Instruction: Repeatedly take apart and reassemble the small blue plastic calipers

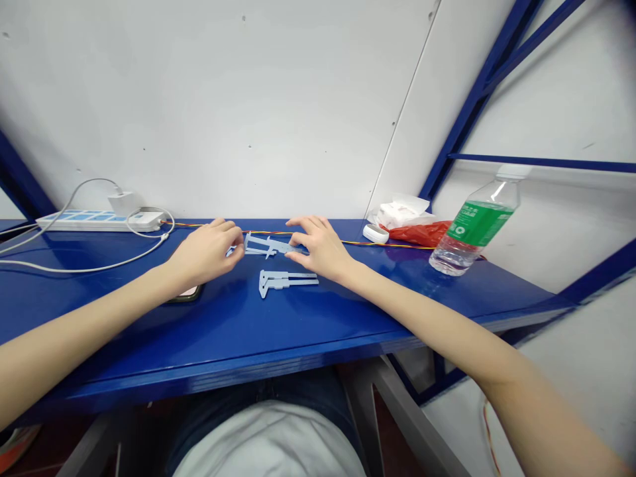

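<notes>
Between my hands, light-blue plastic vernier calipers (268, 244) overlap just above the blue tabletop or on it; I cannot tell which. My right hand (322, 250) has its thumb and index finger around the right end of the upper caliper, the other fingers raised. The fingers of my left hand (211, 250) are curled together at the calipers' left end. Light-blue plastic shows on both sides of these fingertips, but what lies between them is hidden. Closer to me, another light-blue caliper (278, 281) rests flat on the table, touched by neither hand.
A phone (189, 293) lies partly under my left forearm. A power strip (99, 220) with a white cable (124, 266) is at the back left. On the right are a water bottle (474, 225), a red bag (417, 233), tissues (400, 212) and a small white case (375, 233).
</notes>
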`<state>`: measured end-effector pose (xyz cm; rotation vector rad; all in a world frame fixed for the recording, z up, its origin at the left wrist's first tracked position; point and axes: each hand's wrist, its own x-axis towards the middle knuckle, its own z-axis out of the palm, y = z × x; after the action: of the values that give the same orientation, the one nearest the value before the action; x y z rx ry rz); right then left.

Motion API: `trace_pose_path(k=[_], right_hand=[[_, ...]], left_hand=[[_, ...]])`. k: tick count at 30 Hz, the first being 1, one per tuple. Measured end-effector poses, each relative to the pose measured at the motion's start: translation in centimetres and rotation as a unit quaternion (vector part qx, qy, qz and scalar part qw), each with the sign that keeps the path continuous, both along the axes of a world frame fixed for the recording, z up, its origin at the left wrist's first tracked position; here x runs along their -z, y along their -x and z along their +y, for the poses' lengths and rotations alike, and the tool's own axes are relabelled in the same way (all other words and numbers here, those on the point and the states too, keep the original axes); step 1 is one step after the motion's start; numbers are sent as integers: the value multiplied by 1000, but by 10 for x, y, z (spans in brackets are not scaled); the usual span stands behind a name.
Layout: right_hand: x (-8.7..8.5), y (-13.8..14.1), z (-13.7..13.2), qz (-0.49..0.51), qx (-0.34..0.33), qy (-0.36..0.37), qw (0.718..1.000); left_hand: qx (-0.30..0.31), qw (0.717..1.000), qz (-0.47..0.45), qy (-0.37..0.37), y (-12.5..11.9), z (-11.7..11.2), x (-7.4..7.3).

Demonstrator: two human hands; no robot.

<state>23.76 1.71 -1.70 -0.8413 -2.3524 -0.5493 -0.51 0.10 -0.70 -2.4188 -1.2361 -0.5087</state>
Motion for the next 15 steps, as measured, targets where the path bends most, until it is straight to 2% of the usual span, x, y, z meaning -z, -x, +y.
trace_pose_path(k=[3,5,11,15], right_hand=[[2,3,-1,-10,-21,17,1000],[4,4,-1,-18,-31,40,999],[5,1,6,-40,-20,147,988],[3,0,4,-61,-28,186,980]], left_hand=[[69,996,44,31,-7,-5,2],[77,995,61,34,-11,-7,6],[6,995,94,38,6,16,17],[-10,990,120,68,18,33,19]])
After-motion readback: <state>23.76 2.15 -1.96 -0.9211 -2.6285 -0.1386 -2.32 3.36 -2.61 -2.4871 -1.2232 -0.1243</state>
